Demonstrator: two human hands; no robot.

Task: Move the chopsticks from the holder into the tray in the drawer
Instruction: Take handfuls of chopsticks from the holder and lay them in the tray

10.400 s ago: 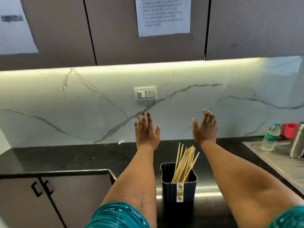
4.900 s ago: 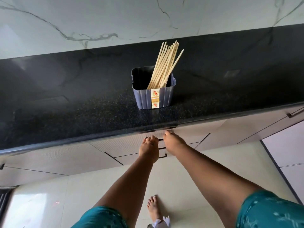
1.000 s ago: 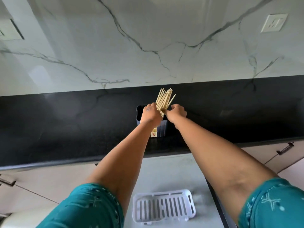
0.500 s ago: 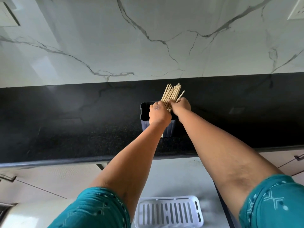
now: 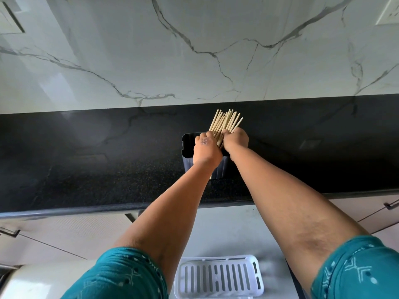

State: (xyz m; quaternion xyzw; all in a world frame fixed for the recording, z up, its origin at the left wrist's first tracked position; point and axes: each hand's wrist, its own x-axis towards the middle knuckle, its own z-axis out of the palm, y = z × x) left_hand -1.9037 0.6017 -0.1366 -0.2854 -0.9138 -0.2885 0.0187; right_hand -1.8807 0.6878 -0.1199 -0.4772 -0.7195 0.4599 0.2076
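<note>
A bundle of several pale wooden chopsticks [image 5: 225,123] stands in a dark ribbed holder [image 5: 187,147] on the black granite counter [image 5: 86,160]. My left hand [image 5: 206,148] and my right hand [image 5: 235,141] meet over the holder's mouth, both gripping the bundle from either side, so the sticks' lower halves are hidden. The tips fan out above my fingers. Below the counter the drawer [image 5: 226,229] stands pulled out, with a white slotted tray [image 5: 218,277] lying in it at the bottom of the view.
A white marble backsplash [image 5: 194,50] rises behind the counter, with a wall socket [image 5: 388,12] at the upper right. Cabinet fronts with dark handles [image 5: 390,205] flank the open drawer on both sides.
Both hands have stayed closed round the chopsticks at the holder. Over the last second the bundle has been gathered tighter and raised a little. The view has tipped slightly downward.
</note>
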